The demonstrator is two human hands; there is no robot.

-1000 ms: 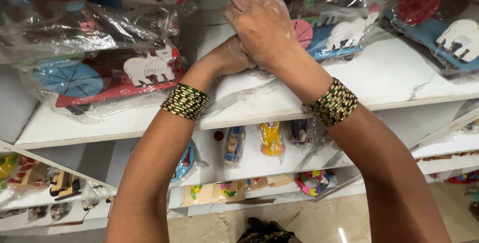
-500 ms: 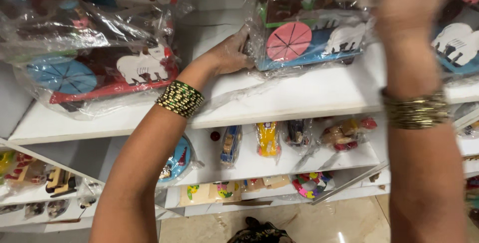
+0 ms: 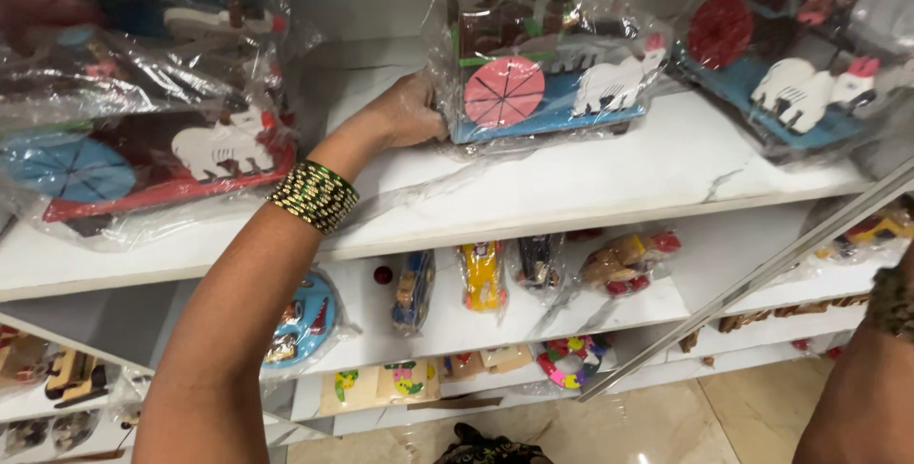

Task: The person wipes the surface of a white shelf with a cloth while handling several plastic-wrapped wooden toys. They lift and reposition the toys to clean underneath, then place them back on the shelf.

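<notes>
My left hand (image 3: 405, 112) reaches up to the top white shelf (image 3: 590, 183) and presses against the left end of a plastic-wrapped wooden toy cart (image 3: 543, 74) with a pink wheel, blue base and white animal. Its fingers are tucked behind the wrapping. A band of green and gold bangles (image 3: 314, 196) circles that wrist. Only my right forearm (image 3: 857, 397) shows, low at the right edge; the right hand itself is out of frame.
A similar wrapped cart with a blue wheel (image 3: 143, 169) lies at the left, another with a red wheel (image 3: 790, 55) at the right. Lower shelves hold small wrapped wooden toys (image 3: 486, 278) and puzzles (image 3: 381, 383). A metal bar (image 3: 752, 283) slants across the right.
My right hand has left the cart and dropped out of view to the lower right. The left hand stays at the cart's left end, and the whole cart now shows.
</notes>
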